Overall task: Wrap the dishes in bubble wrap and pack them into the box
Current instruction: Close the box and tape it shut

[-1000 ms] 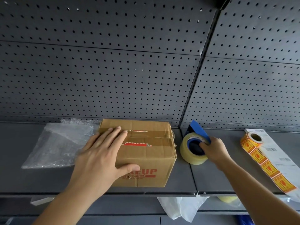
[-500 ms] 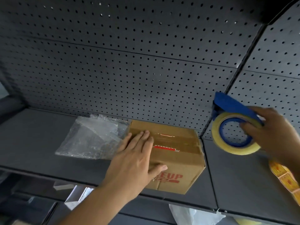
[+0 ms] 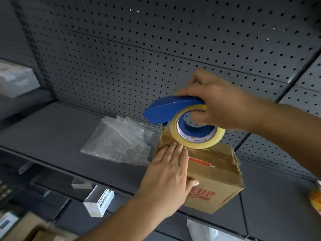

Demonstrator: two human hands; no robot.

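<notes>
A closed brown cardboard box (image 3: 217,173) with red print stands on the grey shelf (image 3: 52,129). My left hand (image 3: 169,178) lies flat on the box's top left, fingers straight, thumb over the front face. My right hand (image 3: 217,103) grips a blue tape dispenser (image 3: 173,108) with a roll of clear tape (image 3: 198,129), held just above the box's far left corner. A sheet of bubble wrap (image 3: 119,138) lies on the shelf left of the box. No dishes are in sight.
A perforated grey back panel (image 3: 139,49) rises behind the shelf. Below the shelf are a small white box (image 3: 99,200), a cardboard carton (image 3: 43,232) and a white bag (image 3: 208,230). Yellow labels (image 3: 315,197) peek in at the right edge.
My right hand lifted the tape dispenser off the shelf and carried it left, over the box's far corner. My left hand stayed pressed on the box top.
</notes>
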